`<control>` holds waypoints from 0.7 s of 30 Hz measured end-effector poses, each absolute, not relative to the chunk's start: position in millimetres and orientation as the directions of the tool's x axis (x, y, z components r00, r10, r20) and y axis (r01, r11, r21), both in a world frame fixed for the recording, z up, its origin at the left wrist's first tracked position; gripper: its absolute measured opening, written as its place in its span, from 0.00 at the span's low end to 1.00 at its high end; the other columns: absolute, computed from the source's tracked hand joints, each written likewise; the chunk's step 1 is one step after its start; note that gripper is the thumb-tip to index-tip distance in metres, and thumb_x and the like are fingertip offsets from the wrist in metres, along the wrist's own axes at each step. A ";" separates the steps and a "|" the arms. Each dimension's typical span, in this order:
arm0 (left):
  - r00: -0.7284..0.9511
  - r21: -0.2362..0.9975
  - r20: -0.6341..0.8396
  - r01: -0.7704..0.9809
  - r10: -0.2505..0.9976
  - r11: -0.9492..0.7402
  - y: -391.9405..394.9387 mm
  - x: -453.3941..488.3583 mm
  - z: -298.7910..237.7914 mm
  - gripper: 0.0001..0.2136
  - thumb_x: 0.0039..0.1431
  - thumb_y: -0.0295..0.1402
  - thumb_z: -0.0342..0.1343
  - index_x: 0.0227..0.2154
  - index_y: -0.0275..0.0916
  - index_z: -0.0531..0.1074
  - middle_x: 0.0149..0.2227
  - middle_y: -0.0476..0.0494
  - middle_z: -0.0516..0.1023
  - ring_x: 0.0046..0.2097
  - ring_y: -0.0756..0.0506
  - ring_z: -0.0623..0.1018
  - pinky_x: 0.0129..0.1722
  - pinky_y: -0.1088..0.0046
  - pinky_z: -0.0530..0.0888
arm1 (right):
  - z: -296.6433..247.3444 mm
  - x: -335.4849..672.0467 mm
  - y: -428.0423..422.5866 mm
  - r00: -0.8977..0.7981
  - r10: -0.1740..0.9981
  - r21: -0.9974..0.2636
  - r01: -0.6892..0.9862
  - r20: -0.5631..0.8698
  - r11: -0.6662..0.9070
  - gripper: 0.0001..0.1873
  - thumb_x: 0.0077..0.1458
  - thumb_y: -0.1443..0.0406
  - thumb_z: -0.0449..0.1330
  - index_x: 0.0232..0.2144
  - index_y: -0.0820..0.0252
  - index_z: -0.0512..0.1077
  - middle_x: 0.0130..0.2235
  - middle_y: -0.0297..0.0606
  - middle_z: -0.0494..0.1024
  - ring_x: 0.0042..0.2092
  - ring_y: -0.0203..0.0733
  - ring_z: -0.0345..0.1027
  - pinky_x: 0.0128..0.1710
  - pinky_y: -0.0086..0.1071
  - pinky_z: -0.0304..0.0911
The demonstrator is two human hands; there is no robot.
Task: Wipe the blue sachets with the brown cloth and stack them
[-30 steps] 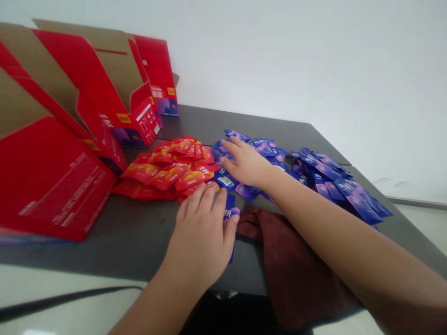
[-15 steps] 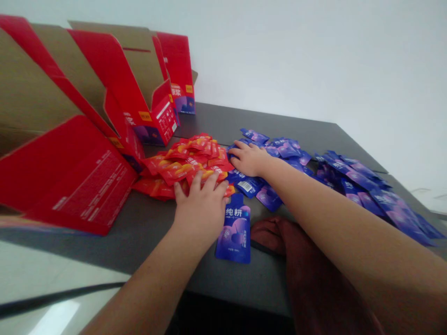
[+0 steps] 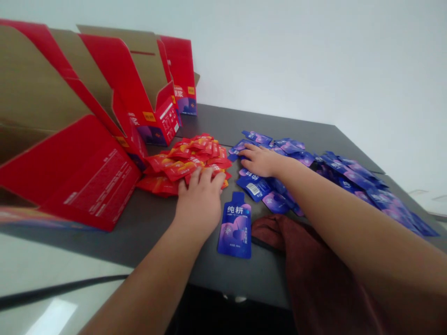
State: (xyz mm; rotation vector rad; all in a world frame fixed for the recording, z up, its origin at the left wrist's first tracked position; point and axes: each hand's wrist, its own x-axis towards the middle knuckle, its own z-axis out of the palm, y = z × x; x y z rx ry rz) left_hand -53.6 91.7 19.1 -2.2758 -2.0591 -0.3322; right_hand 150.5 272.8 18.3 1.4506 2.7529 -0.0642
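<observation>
- From my end of the feed, the left hand (image 3: 199, 200) reaches to the near edge of the heaped red pouches (image 3: 178, 170), its fingers apart and clamped on nothing that I can see.
- I have the right hand (image 3: 260, 160) laid palm down over the loose purple pouches (image 3: 275, 201), fingers also apart; whether anything is caught beneath, I cannot tell.
- I judge that the flat palm steadies those slick, overlapping packs, which would slide easily if pinched.
- One lone purple pouch (image 3: 234, 232) lies face up near the table edge, between my forearms; sitting apart, its label reads plainly to me.
- I think the colours are heaped separately so they can be told apart at a glance.
- A second purple heap (image 3: 370, 190) lies beyond my right forearm, which partly blocks it.
- Red cartons (image 3: 108, 60) stand open on my left, the nearest flap (image 3: 87, 181) leaning close to the red heap.
- Dark red cloth (image 3: 314, 260) bunches under my right arm, crowding the near edge of the table (image 3: 265, 116).
</observation>
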 end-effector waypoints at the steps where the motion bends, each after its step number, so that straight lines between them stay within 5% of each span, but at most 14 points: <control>1: 0.079 0.106 0.215 0.989 0.973 -0.104 92.1 -53.2 19.0 0.22 0.75 0.30 0.52 0.68 0.47 0.69 0.74 0.39 0.67 0.75 0.29 0.63 0.67 0.34 0.69 | 19.7 147.0 273.5 -0.551 0.834 -0.024 0.835 -0.038 0.550 0.34 0.74 0.48 0.50 0.74 0.53 0.63 0.77 0.49 0.60 0.75 0.67 0.54 0.72 0.63 0.53; 5: 0.017 0.117 0.291 0.992 0.957 -0.053 91.8 -53.0 15.8 0.26 0.72 0.32 0.57 0.70 0.45 0.66 0.77 0.34 0.60 0.78 0.25 0.56 0.70 0.28 0.60 | 22.3 125.2 276.0 -0.513 0.858 -0.023 0.858 -0.020 0.513 0.37 0.74 0.46 0.48 0.78 0.52 0.57 0.80 0.50 0.51 0.76 0.76 0.49 0.68 0.77 0.51; 7: -0.038 0.138 0.302 0.990 0.952 -0.004 93.1 -55.3 11.7 0.28 0.72 0.34 0.59 0.72 0.43 0.65 0.78 0.30 0.57 0.78 0.23 0.54 0.69 0.23 0.57 | 22.0 116.8 276.9 -0.528 0.848 -0.021 0.849 -0.041 0.528 0.35 0.74 0.47 0.48 0.75 0.52 0.62 0.79 0.49 0.57 0.75 0.78 0.50 0.66 0.81 0.50; 12: -0.038 0.156 0.262 0.988 0.964 -0.003 101.0 -62.6 6.5 0.28 0.76 0.35 0.53 0.74 0.36 0.60 0.77 0.28 0.61 0.78 0.27 0.57 0.70 0.25 0.59 | 25.5 122.7 278.3 -0.640 0.767 -0.036 0.768 -0.049 0.639 0.28 0.76 0.57 0.48 0.68 0.62 0.72 0.70 0.50 0.73 0.71 0.62 0.63 0.74 0.61 0.51; 17: 0.144 0.163 0.290 0.967 0.946 -0.197 82.8 -56.8 19.6 0.25 0.77 0.33 0.47 0.72 0.34 0.64 0.77 0.35 0.61 0.80 0.35 0.54 0.77 0.42 0.53 | 47.8 151.1 239.9 -0.651 0.752 -0.058 0.751 0.102 0.658 0.32 0.76 0.53 0.51 0.73 0.62 0.66 0.78 0.51 0.59 0.78 0.67 0.48 0.74 0.68 0.47; 19: 0.298 0.211 0.224 0.915 0.928 -0.345 64.1 -53.0 21.8 0.23 0.78 0.34 0.44 0.70 0.37 0.68 0.77 0.38 0.62 0.79 0.36 0.56 0.77 0.43 0.56 | 59.8 167.2 194.8 -0.663 0.711 -0.145 0.699 0.234 0.700 0.32 0.75 0.55 0.53 0.73 0.66 0.65 0.73 0.55 0.67 0.74 0.60 0.59 0.74 0.57 0.56; 21: 0.398 0.258 0.102 0.874 0.912 -0.411 43.6 -49.8 19.8 0.23 0.78 0.37 0.45 0.69 0.43 0.70 0.76 0.42 0.63 0.79 0.35 0.59 0.75 0.36 0.56 | 67.2 186.2 135.8 -0.681 0.704 -0.200 0.675 0.201 0.710 0.28 0.76 0.54 0.54 0.70 0.61 0.69 0.68 0.51 0.75 0.68 0.56 0.70 0.70 0.52 0.65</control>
